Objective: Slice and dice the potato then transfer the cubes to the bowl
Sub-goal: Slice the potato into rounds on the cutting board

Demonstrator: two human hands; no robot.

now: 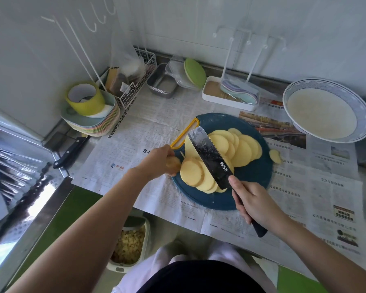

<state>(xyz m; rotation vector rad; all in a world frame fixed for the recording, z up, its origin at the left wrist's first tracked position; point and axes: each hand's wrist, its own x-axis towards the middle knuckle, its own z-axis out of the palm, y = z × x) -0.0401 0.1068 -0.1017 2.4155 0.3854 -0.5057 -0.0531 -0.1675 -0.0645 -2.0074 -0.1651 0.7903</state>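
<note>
Several round potato slices [240,150] lie fanned over a round dark blue cutting board [248,188] with a yellow handle. My left hand [156,161] holds the potato end piece [173,164] at the board's left edge. My right hand [255,203] grips the black handle of a cleaver [208,156], whose blade lies tilted across the slices. One stray slice [275,156] lies just off the board's right edge. A wide blue-rimmed bowl [361,112] stands at the far right.
Newspaper [317,187] covers the counter. A black-handled knife [71,152] lies at the left, beside stacked plates topped with a yellow-green cup [86,98]. A wire basket, metal tin and white tray line the back wall. A bin with scraps [128,244] stands on the floor.
</note>
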